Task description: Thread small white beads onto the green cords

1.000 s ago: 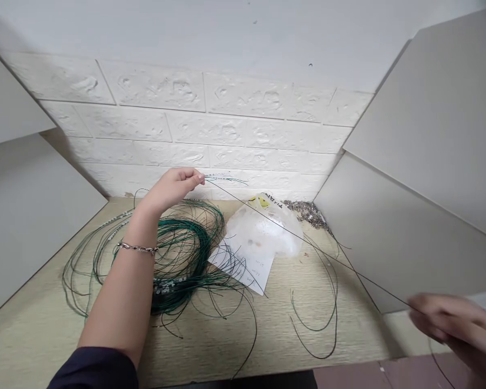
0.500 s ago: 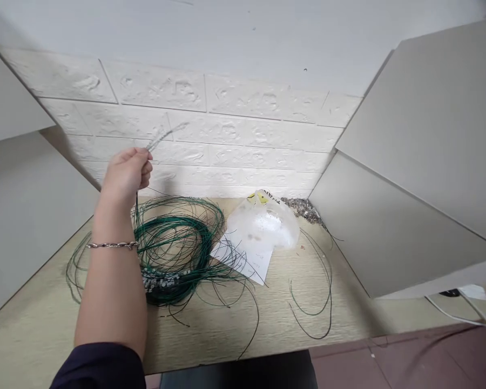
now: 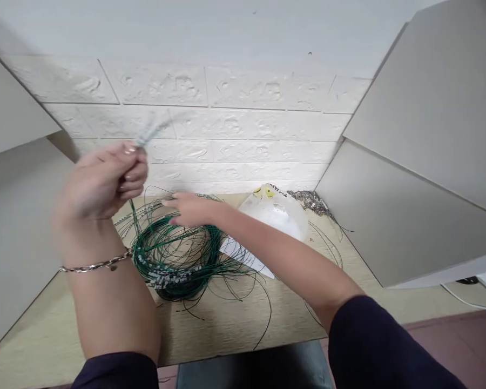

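My left hand (image 3: 109, 175) is raised at the left with its fingers closed around a bundle of thin green wires. The pale, blurred wire ends (image 3: 156, 131) stick out above the fingers, and the strands hang down below the fist. Under both hands lies a loose coil of green wires (image 3: 210, 254), with small whitish pieces (image 3: 168, 280) along its near side. My right hand (image 3: 190, 209) reaches in from the right over the coil's far edge. Its fingers look stretched out and apart, and I see nothing held in them.
A clear plastic bag (image 3: 281, 216) sits right of the coil, partly on a white paper (image 3: 263, 267). Behind it, a heap of small dark bits (image 3: 311, 202) fills the corner. Grey panels (image 3: 429, 200) and a white brick-pattern wall (image 3: 247, 124) enclose the wooden table (image 3: 222, 329).
My right hand has come into view and reached over the coil. My left hand, still gripping the wires, has moved slightly left and turned, looking larger.
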Motion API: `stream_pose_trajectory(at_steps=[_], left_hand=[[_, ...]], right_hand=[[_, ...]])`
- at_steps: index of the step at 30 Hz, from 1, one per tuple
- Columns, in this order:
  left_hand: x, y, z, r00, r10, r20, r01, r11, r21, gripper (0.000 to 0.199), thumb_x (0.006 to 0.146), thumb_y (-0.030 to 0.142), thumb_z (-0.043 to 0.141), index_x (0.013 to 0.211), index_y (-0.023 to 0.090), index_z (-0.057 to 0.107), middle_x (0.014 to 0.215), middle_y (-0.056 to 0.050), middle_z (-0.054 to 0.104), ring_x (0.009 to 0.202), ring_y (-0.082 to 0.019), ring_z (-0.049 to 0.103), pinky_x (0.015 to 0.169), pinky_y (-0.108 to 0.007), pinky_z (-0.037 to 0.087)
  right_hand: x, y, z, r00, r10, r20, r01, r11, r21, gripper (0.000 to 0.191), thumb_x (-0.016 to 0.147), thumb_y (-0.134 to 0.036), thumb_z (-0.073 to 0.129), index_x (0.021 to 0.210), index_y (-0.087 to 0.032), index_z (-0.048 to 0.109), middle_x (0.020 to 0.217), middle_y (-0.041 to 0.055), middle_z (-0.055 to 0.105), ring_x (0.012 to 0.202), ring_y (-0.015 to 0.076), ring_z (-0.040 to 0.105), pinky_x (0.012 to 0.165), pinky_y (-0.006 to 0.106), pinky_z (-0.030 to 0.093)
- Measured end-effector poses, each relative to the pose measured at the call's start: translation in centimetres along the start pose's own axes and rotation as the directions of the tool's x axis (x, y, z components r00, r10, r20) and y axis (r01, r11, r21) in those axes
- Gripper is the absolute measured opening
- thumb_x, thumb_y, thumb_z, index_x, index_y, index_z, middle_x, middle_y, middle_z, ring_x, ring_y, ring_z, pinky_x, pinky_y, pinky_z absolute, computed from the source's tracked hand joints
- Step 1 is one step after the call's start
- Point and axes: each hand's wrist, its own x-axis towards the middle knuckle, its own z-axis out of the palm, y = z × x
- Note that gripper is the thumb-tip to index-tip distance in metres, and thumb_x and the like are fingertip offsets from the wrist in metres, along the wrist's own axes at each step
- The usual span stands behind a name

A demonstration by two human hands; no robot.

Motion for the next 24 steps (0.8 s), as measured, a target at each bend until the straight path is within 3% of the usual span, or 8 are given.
stream_pose_trajectory(at_steps=[4,7,8,10,11,13,17,24], left_hand=[[1.5,0.7,5.7,0.949,0.028,0.315,-0.114,0.96,0.256,0.023,0.078,0.034,0.041,0.085,0.017,0.053,0.055,0.003,0.039,0.049,-0.006,0.031,0.045,-0.021,0.025],[2.7,-0.2,11.2,0.832,0.126,0.541,-0.342,0.883,0.32,0.029,0.078,0.035,0.038,0.082,0.016,0.059,0.066,-0.001,0.054,0.059,-0.01,0.042,0.054,-0.023,0.035],[3.0,-0.7,12.9,0.805,0.131,0.578,-0.372,0.871,0.321,0.029,0.078,0.035,0.037,0.08,0.016,0.059,0.069,-0.001,0.056,0.061,-0.011,0.045,0.054,-0.024,0.036],[3.2,-1.8,15.5,0.775,0.139,0.616,-0.403,0.86,0.313,0.027,0.079,0.032,0.038,0.075,0.016,0.06,0.075,-0.002,0.06,0.067,-0.012,0.05,0.059,-0.024,0.038],[3.2,-2.2,16.5,0.769,0.144,0.623,-0.418,0.85,0.32,0.027,0.079,0.03,0.038,0.074,0.016,0.06,0.075,-0.003,0.061,0.067,-0.012,0.05,0.06,-0.024,0.038],[3.1,-2.9,17.6,0.773,0.159,0.614,-0.442,0.829,0.341,0.026,0.081,0.03,0.038,0.075,0.016,0.06,0.073,-0.003,0.061,0.066,-0.013,0.052,0.06,-0.025,0.038],[2.9,-3.7,18.5,0.755,0.244,0.609,-0.532,0.77,0.352,0.028,0.085,0.027,0.033,0.08,0.017,0.059,0.076,-0.004,0.063,0.068,-0.014,0.054,0.062,-0.026,0.038],[3.9,-5.4,19.3,0.768,0.26,0.586,-0.592,0.637,0.494,0.03,0.086,0.024,0.03,0.078,0.015,0.057,0.079,-0.009,0.062,0.076,-0.018,0.056,0.064,-0.028,0.039]], right_hand=[[-7.4,2.5,-2.3,0.948,-0.023,0.317,0.031,0.999,-0.021,0.037,0.065,-0.025,0.067,0.1,-0.015,0.061,0.113,0.0061,0.058,0.107,0.0201,0.05,0.093,0.032,0.038],[-13.5,4.1,-6.8,0.683,-0.021,0.73,-0.107,0.986,0.129,0.017,0.073,-0.026,0.057,0.086,-0.018,0.066,0.086,0.002,0.067,0.078,0.0145,0.061,0.07,0.026,0.048],[-15.1,4.8,-8.0,0.682,-0.033,0.73,-0.157,0.969,0.191,0.016,0.076,-0.028,0.053,0.079,-0.018,0.066,0.075,0.0009,0.066,0.07,0.0128,0.061,0.063,0.024,0.048],[-17.2,6.7,-9.3,0.955,0.103,0.279,-0.182,0.945,0.273,0.027,0.079,-0.037,0.049,0.066,-0.017,0.062,0.057,-0.0012,0.058,0.051,0.0102,0.053,0.047,0.022,0.043],[-17.7,7.8,-9.5,0.977,0.179,-0.119,-0.144,0.956,0.257,0.034,0.082,-0.04,0.044,0.065,-0.017,0.061,0.056,-0.001,0.055,0.049,0.0099,0.05,0.046,0.023,0.04],[-17.8,10.0,-9.2,0.799,0.125,-0.588,-0.099,0.992,0.076,0.032,0.084,-0.039,0.042,0.07,-0.018,0.062,0.065,0.0018,0.057,0.062,0.013,0.053,0.057,0.026,0.043],[-15.9,13.3,-7.1,0.888,-0.11,-0.447,-0.011,0.966,-0.26,0.021,0.081,-0.033,0.05,0.095,-0.023,0.062,0.095,0.006,0.061,0.088,0.0195,0.054,0.078,0.034,0.042],[-14.0,15.9,-5.7,0.921,-0.103,-0.375,-0.048,0.927,-0.373,0.025,0.085,-0.033,0.043,0.087,-0.021,0.065,0.082,0.0062,0.063,0.078,0.0177,0.055,0.072,0.03,0.042]])
